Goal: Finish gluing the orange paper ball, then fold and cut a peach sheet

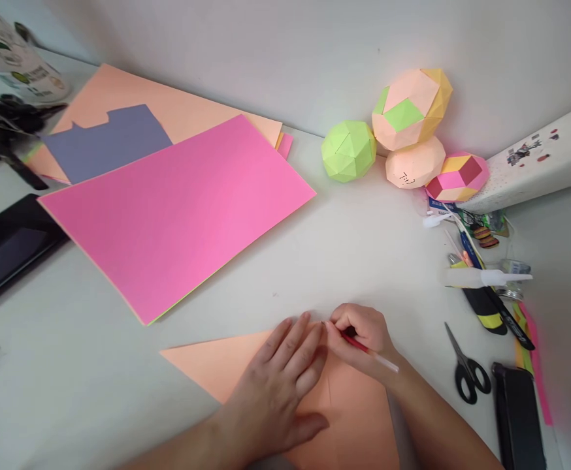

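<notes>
2 hands in use. L hand (278, 391) is laid flat, fingers extended, palm down on the orange sheet (361, 411); nothing is gripped by it. R hand (364, 333) is closed in a pinch round 1 red pen (357, 343), its pale end pointed back toward the wrist; pen tip is hidden by fingers, approx. at the sheet's far edge. The orange sheet is set at the near side of the surface (94, 378), 1 crease line seen.

Right of the orange sheet: 1 pr. scissors (469, 372), blades apart only slightly if at all, can't tell; then 1 black case (518, 418), contents hidden. Up from these, 1 white-nozzled bottle (466, 279) is laid flat, fill can't be told, w/ 1 small clear jar (512, 295) partly covered by it.

Beyond the orange sheet, to the right: 4 paper balls are grouped, i.e. 1 green (348, 151), 1 peach-green-yellow (410, 108), 1 plain peach (415, 163), 1 pink-yellow (456, 177); 1 white box (535, 156) is next to them, contents unseen.

Beyond it, to the left: 1 pink sheet (178, 222), 1 notched purple piece (114, 140), 1 printed bottle (21, 65).
</notes>
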Demonstrator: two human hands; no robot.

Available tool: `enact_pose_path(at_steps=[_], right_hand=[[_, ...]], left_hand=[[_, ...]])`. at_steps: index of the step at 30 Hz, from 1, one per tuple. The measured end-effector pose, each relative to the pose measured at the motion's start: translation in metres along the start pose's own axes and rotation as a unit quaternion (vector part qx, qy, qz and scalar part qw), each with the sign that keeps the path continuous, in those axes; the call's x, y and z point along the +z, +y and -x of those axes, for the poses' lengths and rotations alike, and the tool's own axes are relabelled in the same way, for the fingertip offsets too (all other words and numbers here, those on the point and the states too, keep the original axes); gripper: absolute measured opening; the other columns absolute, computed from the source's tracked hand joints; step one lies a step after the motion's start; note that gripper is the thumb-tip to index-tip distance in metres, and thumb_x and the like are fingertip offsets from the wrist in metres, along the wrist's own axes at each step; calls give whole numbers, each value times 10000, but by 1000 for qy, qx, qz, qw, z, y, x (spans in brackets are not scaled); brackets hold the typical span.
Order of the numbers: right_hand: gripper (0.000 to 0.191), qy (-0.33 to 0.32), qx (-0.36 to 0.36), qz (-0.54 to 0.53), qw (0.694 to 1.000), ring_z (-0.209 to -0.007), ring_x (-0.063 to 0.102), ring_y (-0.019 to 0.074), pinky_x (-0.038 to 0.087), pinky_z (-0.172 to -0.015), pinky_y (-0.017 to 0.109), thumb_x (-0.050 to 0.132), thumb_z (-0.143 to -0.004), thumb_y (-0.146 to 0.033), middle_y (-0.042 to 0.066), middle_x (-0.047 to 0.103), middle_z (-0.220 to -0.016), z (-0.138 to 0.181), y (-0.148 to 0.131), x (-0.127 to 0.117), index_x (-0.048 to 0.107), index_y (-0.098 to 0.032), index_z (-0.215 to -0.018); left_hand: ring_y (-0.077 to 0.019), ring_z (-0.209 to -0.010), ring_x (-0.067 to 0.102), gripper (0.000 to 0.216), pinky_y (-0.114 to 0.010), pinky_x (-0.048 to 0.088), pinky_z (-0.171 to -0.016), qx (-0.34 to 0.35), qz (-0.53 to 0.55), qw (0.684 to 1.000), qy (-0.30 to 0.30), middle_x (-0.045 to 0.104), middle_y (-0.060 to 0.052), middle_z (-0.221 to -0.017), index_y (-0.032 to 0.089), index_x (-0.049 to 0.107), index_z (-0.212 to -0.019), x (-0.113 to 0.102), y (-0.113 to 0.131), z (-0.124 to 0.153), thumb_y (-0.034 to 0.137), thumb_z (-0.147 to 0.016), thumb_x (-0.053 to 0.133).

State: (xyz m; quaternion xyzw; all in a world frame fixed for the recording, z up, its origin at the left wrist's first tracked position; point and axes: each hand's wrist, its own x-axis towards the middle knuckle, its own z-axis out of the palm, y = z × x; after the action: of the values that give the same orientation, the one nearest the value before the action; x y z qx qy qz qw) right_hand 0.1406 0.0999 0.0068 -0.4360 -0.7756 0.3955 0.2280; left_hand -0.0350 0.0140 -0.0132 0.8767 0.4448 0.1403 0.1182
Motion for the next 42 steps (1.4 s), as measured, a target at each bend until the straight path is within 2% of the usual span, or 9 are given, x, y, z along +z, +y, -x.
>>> enact_pose_path(at_steps=[20,31,34,37,40,42], right_hand=[[259,-9,5,0,1000,-494,429,78,355,-487,206,495,-819,-122,-33,517,-599,1,1,0,362,-215,-618],[264,-10,9,-48,999,-503,440,78,350,-485,210,530,-818,-116,-31,537,-611,1,2,-2,387,-207,-616],[257,42,56,-136,988,-506,443,81,354,-474,216,560,-839,-159,-30,548,-634,3,6,-1,415,-207,-633],[243,117,86,-234,961,-488,461,79,375,-461,224,576,-864,-197,-28,571,-671,4,12,1,431,-211,-668],[249,227,78,-284,928,-432,444,59,366,-431,216,591,-873,-224,-38,588,-674,0,20,0,423,-213,-689],[272,304,76,-273,909,-411,422,51,351,-416,206,608,-865,-255,-54,572,-634,-5,25,-3,406,-214,-687]], left_hand=[[-363,-1423,163,758,-487,112,-1157,-3,-8,1000,-3,416,-156,-1457,99,517,-1284,1,1,1,694,-835,384],[-363,-1412,200,741,-482,125,-1150,-2,-6,1000,8,454,-158,-1427,104,540,-1252,0,1,0,694,-824,407],[-372,-1403,226,714,-493,135,-1143,-2,4,1000,10,472,-167,-1410,120,568,-1208,1,1,1,698,-814,427],[-379,-1387,267,707,-496,151,-1138,0,16,1000,21,496,-169,-1387,128,584,-1183,3,0,2,705,-797,453],[-374,-1370,310,721,-494,178,-1133,2,23,999,37,499,-173,-1386,132,586,-1186,5,-2,2,716,-779,469],[-367,-1358,336,732,-493,209,-1125,6,22,998,50,494,-178,-1391,132,585,-1192,7,-5,3,720,-772,472]])
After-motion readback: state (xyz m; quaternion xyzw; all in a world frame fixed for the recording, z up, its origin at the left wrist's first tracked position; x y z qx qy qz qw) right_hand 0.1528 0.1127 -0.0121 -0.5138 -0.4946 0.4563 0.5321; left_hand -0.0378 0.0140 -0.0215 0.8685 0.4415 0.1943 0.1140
